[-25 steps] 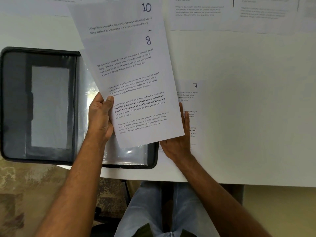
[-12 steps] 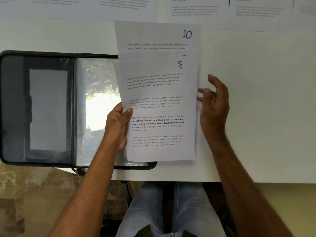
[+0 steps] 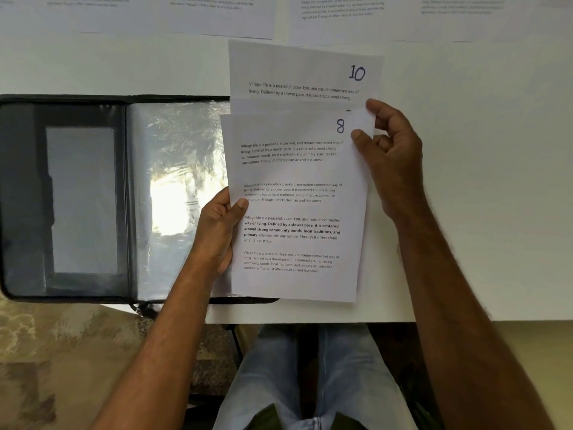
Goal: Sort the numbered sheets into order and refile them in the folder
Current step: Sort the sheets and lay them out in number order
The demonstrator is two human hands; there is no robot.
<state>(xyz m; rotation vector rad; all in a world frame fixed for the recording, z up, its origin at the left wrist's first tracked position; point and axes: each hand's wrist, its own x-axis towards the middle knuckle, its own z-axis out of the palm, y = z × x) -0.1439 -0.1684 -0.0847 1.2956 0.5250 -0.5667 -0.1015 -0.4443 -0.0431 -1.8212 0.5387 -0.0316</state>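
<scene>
Currently a fanned stack of numbered sheets is being held over the white desk, just right of the open folder. Sheet 8 is sitting on top; sheet 10 is showing behind it at the far end, with a thin strip of another sheet between them (its number is mostly hidden). The stack's left edge is being gripped by the left hand, thumb on the printed face. The top right corner of sheet 8 is being pinched by the right hand, fingers curled round the paper edge. The folder is lying flat, its clear plastic sleeve partly covered by the stack. More printed sheets are lying in a row along the far edge of the desk.
</scene>
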